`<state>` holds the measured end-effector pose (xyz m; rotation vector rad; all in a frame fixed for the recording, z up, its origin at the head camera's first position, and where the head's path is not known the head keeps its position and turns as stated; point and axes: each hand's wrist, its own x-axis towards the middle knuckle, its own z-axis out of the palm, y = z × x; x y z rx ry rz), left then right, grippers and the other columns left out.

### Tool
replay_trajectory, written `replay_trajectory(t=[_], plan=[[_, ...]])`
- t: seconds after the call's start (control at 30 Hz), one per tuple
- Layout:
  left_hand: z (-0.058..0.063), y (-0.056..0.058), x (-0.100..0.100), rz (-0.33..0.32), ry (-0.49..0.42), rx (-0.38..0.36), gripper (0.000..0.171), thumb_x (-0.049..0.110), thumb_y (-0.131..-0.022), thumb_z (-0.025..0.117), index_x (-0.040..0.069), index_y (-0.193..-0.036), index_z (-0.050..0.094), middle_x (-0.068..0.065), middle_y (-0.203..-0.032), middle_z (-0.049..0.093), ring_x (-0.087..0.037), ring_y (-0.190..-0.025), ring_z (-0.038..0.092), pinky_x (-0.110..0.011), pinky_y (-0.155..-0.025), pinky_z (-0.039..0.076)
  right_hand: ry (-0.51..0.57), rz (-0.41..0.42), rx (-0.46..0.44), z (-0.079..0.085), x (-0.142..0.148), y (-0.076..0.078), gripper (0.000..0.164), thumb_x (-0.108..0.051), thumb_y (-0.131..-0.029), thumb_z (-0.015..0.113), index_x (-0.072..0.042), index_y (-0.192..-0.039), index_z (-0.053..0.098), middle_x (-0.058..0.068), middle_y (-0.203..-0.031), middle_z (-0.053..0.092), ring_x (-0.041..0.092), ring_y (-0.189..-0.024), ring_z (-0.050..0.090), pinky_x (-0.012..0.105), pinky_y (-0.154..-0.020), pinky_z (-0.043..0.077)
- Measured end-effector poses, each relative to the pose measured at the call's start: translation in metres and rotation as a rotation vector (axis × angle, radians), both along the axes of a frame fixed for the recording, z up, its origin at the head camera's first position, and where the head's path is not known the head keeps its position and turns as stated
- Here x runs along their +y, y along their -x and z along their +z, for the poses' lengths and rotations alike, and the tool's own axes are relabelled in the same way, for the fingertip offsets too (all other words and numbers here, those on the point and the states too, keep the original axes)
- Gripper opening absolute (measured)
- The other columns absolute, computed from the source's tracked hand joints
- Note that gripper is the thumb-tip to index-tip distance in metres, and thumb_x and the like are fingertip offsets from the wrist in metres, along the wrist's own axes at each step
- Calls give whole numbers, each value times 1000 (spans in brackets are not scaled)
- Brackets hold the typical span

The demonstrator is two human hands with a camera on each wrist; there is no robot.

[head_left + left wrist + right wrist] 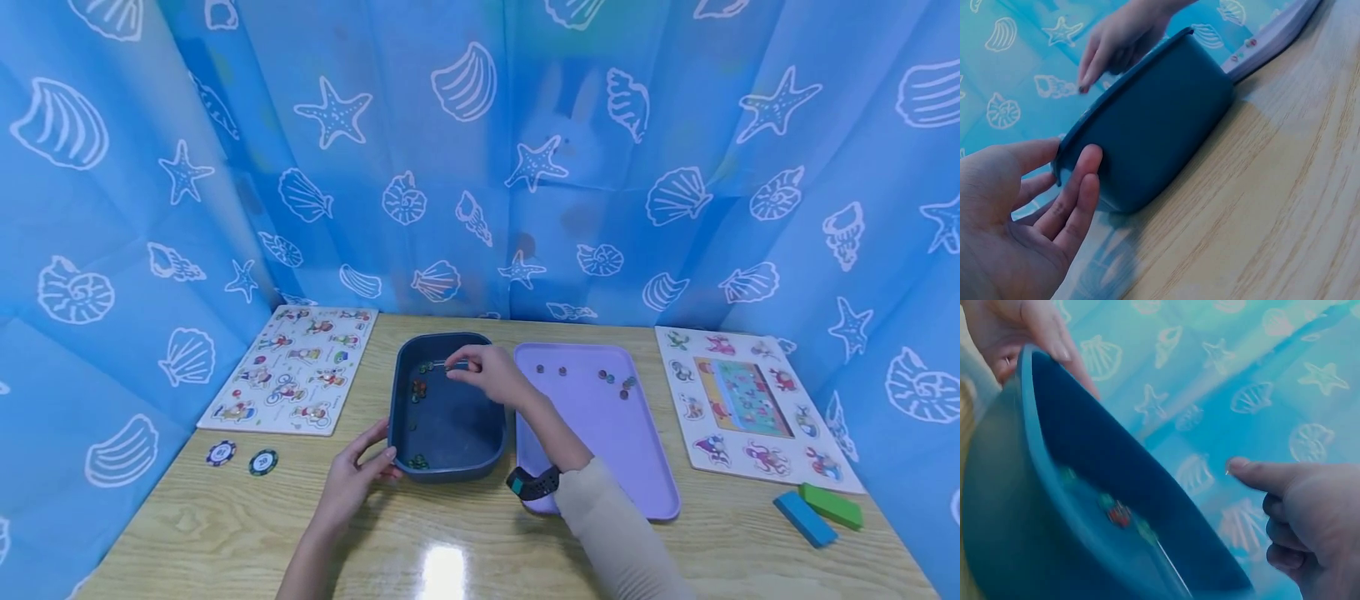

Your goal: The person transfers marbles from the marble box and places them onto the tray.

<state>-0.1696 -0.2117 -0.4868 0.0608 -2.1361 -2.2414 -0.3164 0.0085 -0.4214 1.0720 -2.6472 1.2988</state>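
Note:
A dark blue basin [450, 475] stands on the table, with several small glass marbles [418, 388] lying in it, mostly along its left side. My left hand [362, 467] holds the basin's near left corner, thumb and fingers spread against the rim and outer wall. Over the basin's far right part, above its floor, is my right hand [491, 375]. Its thumb and forefinger pinch what looks like a marble, mostly hidden; only a glint shows at the thumb tip in the right wrist view. On the purple tray [577, 442] lie several more marbles [624, 394].
A puzzle board [300, 367] lies at the left, with two poker chips [263, 462] in front. At the right are another picture board [750, 400], a blue block [805, 518] and a green block [831, 506]. A blue shell-print curtain [465, 233] hangs behind the table.

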Motion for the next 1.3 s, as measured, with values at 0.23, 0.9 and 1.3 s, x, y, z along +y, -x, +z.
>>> replay_trajectory(t=[0.23, 0.9, 1.3], plan=[[1, 0, 1, -5, -4, -3, 50, 14, -86, 60, 9, -132, 43, -16, -128, 44, -20, -67, 64, -35, -68, 56, 70, -119, -10, -17, 60, 11, 18, -26, -84, 62, -15, -97, 68, -2, -49, 34, 13, -43, 30, 23, -43, 30], [3, -1, 1, 5, -15, -14, 49, 13, -86, 60, 9, -132, 43, -17, -128, 44, -17, -65, 63, -34, -68, 56, -38, -335, -2, -77, 128, 31, 12, -21, -82, 65, -15, -91, 68, -2, -52, 39, 10, -45, 31, 22, -41, 27], [4, -1, 2, 2, 6, -19, 49, 14, -87, 59, 9, -132, 42, -17, -129, 43, -17, -66, 63, -31, -66, 56, -100, -335, -51, -84, 132, 32, 11, -20, -82, 65, -14, -91, 68, -3, -50, 37, 10, -45, 31, 22, -41, 28]])
